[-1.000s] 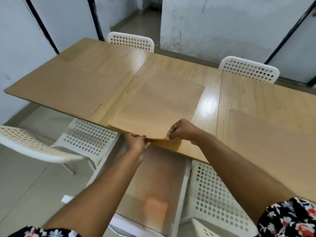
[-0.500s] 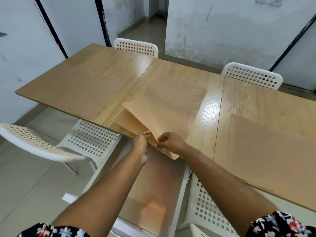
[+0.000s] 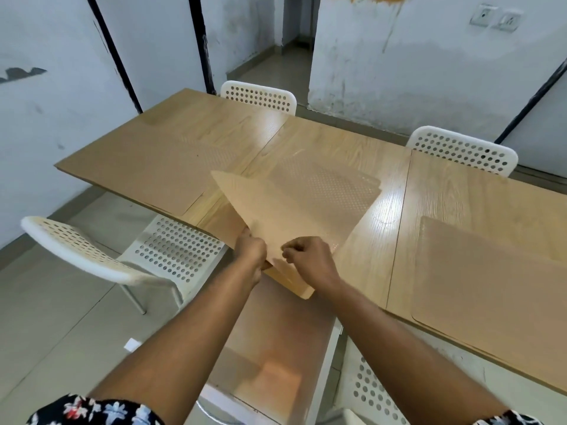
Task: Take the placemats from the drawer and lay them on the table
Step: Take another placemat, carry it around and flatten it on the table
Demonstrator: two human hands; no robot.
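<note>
Placemats lie on the wooden table (image 3: 383,240): one flat placemat (image 3: 147,170) on its left part, a lifted placemat (image 3: 276,216) at the middle of its near edge, and another flat placemat (image 3: 491,280) on its right part. The left hand (image 3: 250,250) pinches the near left edge of the lifted placemat, and the right hand (image 3: 308,259), just beside it, grips the same sheet near its low corner, so its far corner stands tilted above the table. Below this edge the open drawer (image 3: 322,363) shows.

Both hands' grip (image 3: 277,256) on a tilted placemat (image 3: 276,210) above the table (image 3: 383,240)
</note>
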